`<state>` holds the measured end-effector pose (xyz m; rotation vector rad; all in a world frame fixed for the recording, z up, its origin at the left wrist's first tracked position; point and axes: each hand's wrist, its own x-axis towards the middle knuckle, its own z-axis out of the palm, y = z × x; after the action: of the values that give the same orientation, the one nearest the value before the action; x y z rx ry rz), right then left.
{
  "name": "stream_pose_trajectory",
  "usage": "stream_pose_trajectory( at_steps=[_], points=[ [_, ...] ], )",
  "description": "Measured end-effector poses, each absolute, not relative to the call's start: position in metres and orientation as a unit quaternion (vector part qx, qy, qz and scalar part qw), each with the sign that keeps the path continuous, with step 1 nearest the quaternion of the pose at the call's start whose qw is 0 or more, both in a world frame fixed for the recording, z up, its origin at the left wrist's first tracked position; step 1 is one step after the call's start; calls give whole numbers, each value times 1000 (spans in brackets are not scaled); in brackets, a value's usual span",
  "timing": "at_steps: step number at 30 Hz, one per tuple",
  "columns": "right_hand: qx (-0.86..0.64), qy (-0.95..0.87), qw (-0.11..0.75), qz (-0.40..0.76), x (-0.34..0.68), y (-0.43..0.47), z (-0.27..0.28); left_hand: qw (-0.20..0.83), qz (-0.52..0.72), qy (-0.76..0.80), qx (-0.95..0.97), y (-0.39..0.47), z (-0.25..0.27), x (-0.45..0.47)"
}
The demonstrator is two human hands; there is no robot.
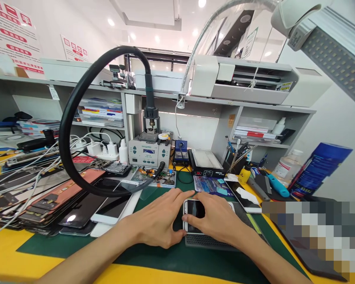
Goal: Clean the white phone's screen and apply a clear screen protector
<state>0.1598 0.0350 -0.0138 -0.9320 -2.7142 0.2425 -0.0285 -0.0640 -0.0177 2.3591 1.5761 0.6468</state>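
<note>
A white-framed smartphone (193, 216) with a dark screen lies sideways on a dark grey perforated pad (208, 241), on a green work mat (154, 260). My left hand (158, 221) is at the phone's left end, thumb against the near corner and fingertips by the far one. Over the phone's middle bends my right hand (217, 217), its thumb on the screen and its fingers curled at the far edge. That hand hides much of the phone's right part.
Stacked phone screens (50, 205) and cables crowd the left. Behind stand a hot-air station (149, 152) with a looping black hose (65, 118), a parts tray (165, 182) and a heating plate (207, 159). Another phone (239, 195), tools and a bottle (286, 167) lie right. A lamp (337, 55) hangs above.
</note>
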Motion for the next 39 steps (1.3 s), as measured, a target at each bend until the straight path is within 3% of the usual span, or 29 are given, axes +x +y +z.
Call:
stream_pose_trajectory(
  at_steps=[39],
  points=[
    [-292, -946, 59, 127, 180, 46, 0, 115, 226, 534, 806, -61, -20, -27]
  ],
)
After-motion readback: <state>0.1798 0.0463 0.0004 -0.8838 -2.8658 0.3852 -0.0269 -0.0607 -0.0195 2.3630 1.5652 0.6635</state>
